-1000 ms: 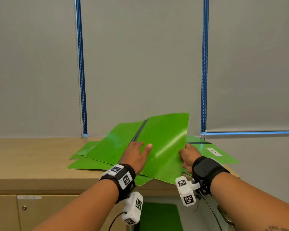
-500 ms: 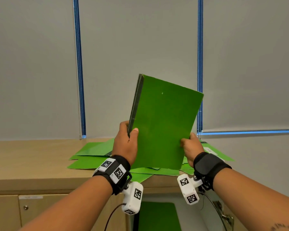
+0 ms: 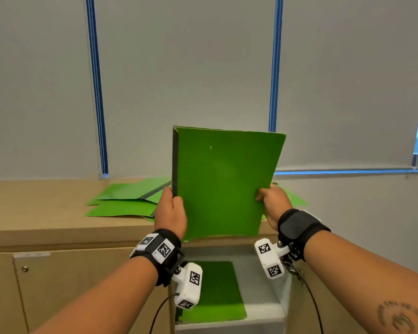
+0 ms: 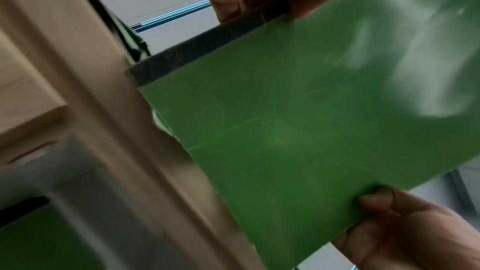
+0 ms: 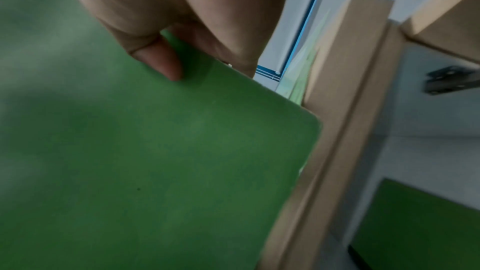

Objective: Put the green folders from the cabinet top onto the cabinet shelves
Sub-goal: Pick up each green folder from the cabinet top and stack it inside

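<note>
A green folder [image 3: 225, 184] with a dark spine is held upright in front of the wooden cabinet top [image 3: 34, 213]. My left hand [image 3: 170, 210] grips its spine edge low down; in the left wrist view the fingers [image 4: 233, 1] curl round the dark spine of the folder [image 4: 298, 120]. My right hand [image 3: 272, 204] pinches the opposite edge, its thumb [image 5: 158, 59] pressed on the cover [image 5: 155, 161]. Several more green folders [image 3: 128, 198] lie spread on the cabinet top behind. Another green folder [image 3: 215, 292] lies flat on the shelf [image 3: 263, 317] of the open compartment below.
A closed wooden cabinet door [image 3: 82, 285] with a small round knob [image 3: 24, 269] stands left of the open compartment. Grey blinds [image 3: 184, 68] with blue cords [image 3: 95, 88] hang behind the cabinet. A metal hinge [image 5: 449, 81] shows on the inner side of the open compartment.
The folder has been closed, lifted off the pile and stood upright; since half a second ago both hands have brought it lower and nearer the cabinet's front edge.
</note>
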